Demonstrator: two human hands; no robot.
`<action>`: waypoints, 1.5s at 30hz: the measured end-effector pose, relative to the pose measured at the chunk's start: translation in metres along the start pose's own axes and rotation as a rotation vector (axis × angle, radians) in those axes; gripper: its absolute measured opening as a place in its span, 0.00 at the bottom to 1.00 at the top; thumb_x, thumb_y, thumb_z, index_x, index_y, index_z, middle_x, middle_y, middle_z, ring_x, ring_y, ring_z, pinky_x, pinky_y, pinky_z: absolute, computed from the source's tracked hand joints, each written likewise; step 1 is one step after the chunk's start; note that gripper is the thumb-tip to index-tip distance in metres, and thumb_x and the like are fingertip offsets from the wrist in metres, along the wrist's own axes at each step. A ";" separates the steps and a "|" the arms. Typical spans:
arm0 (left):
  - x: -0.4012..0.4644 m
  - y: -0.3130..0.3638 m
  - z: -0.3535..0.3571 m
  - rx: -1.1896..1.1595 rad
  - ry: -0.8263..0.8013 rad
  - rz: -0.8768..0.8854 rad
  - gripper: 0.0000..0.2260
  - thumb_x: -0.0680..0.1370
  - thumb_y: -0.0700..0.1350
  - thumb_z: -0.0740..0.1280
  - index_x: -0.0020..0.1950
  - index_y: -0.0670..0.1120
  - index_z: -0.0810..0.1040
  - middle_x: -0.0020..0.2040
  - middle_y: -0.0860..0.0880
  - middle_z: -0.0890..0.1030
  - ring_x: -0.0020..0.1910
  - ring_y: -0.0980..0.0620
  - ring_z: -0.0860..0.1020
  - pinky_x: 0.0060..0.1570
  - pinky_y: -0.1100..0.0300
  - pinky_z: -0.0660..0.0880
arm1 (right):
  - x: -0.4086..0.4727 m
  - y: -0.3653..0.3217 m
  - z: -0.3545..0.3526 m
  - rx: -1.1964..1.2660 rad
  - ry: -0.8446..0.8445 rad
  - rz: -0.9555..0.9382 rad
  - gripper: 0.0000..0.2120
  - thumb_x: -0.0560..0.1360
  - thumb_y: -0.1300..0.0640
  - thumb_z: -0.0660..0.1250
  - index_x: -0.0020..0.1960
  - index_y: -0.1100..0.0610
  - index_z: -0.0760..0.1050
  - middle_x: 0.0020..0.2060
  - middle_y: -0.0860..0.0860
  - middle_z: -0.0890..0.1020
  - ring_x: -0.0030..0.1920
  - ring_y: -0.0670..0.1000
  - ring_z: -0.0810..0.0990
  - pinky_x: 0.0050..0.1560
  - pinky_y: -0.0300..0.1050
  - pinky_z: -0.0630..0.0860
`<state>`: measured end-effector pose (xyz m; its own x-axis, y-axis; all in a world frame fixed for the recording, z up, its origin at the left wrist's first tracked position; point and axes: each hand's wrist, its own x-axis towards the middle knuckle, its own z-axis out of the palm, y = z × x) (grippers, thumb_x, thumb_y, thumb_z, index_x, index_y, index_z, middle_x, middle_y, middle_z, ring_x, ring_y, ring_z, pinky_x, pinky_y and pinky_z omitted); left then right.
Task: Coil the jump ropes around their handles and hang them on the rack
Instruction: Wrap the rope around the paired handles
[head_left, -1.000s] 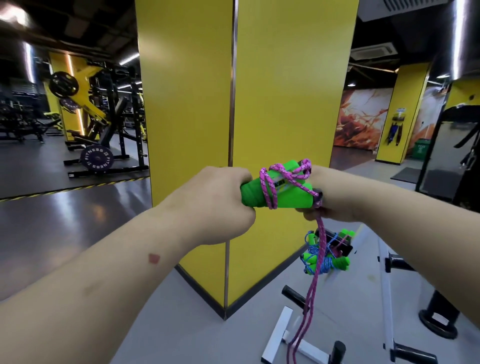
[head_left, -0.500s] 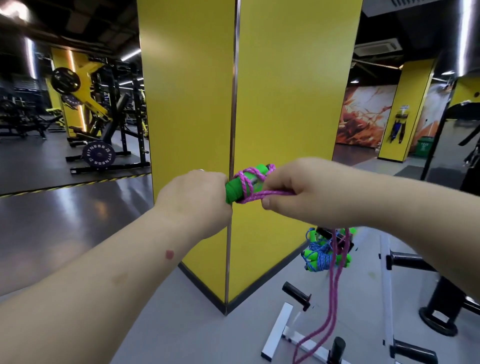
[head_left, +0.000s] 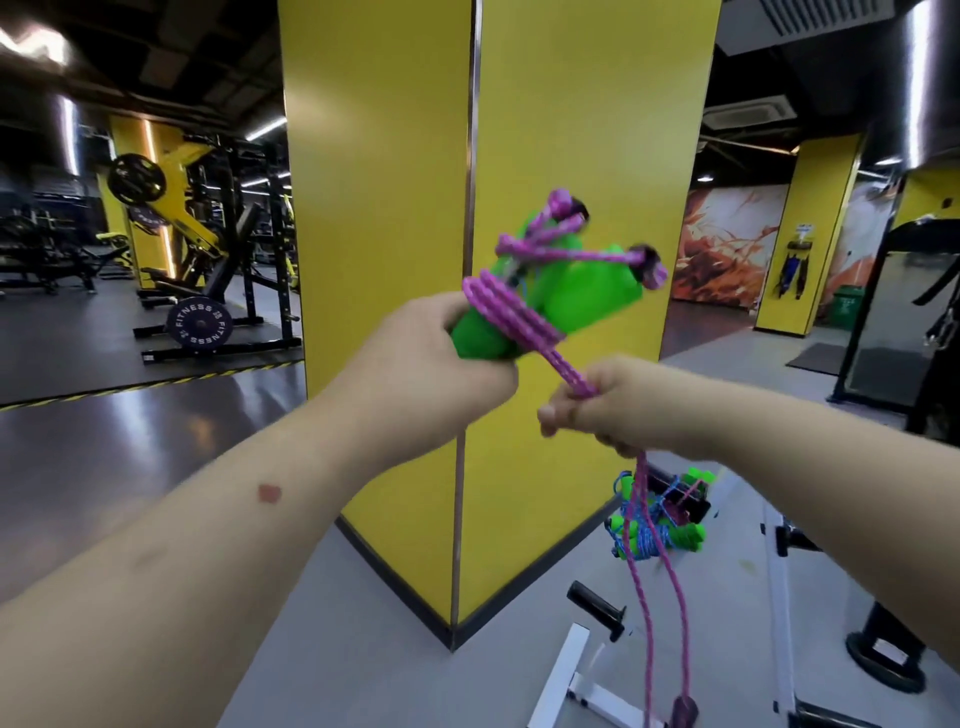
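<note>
My left hand (head_left: 441, 358) grips two green handles (head_left: 566, 296) of a jump rope, held together and tilted up to the right. A purple rope (head_left: 511, 314) is wound several times around them. My right hand (head_left: 618, 410) is closed on the rope just below and right of the handles, pulling it taut. The loose rest of the rope (head_left: 644, 587) hangs down from that hand toward the floor. Lower right, coiled blue ropes with green handles (head_left: 657, 530) hang on a black peg of the rack.
A yellow pillar (head_left: 519, 156) with a metal corner strip stands right behind my hands. A white frame with black pegs (head_left: 597, 608) sits on the floor below. Weight machines and plates (head_left: 200, 322) fill the gym at left. A black machine (head_left: 904, 322) stands at right.
My right hand came off the handles and dropped down to the right, drawing the rope tight. The handles tilted upward and show more wraps of rope.
</note>
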<state>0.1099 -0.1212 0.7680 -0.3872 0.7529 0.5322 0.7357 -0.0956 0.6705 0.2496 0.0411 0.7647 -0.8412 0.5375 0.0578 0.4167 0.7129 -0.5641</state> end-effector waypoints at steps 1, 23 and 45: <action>0.006 0.002 -0.004 0.023 0.027 -0.019 0.06 0.73 0.42 0.71 0.43 0.53 0.76 0.27 0.56 0.73 0.23 0.54 0.68 0.23 0.62 0.65 | 0.000 0.002 0.006 -0.040 -0.031 0.029 0.13 0.77 0.43 0.68 0.43 0.50 0.83 0.26 0.50 0.68 0.27 0.50 0.66 0.28 0.41 0.66; -0.004 -0.006 0.002 0.535 -0.174 0.210 0.05 0.71 0.44 0.70 0.40 0.53 0.76 0.37 0.51 0.78 0.37 0.50 0.77 0.35 0.46 0.76 | -0.001 -0.028 -0.040 0.096 0.106 -0.270 0.09 0.68 0.48 0.77 0.44 0.52 0.84 0.31 0.53 0.77 0.30 0.49 0.73 0.29 0.43 0.72; 0.019 -0.032 -0.003 0.815 0.096 0.051 0.12 0.74 0.46 0.69 0.55 0.57 0.74 0.42 0.52 0.73 0.42 0.44 0.76 0.37 0.52 0.75 | -0.039 -0.051 -0.023 -0.382 0.136 -0.357 0.11 0.77 0.42 0.67 0.44 0.49 0.80 0.30 0.49 0.77 0.26 0.43 0.70 0.27 0.38 0.69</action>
<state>0.0775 -0.1060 0.7581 -0.3608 0.6981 0.6184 0.9122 0.4021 0.0783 0.2694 -0.0058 0.8104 -0.9118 0.2670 0.3118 0.2298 0.9614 -0.1512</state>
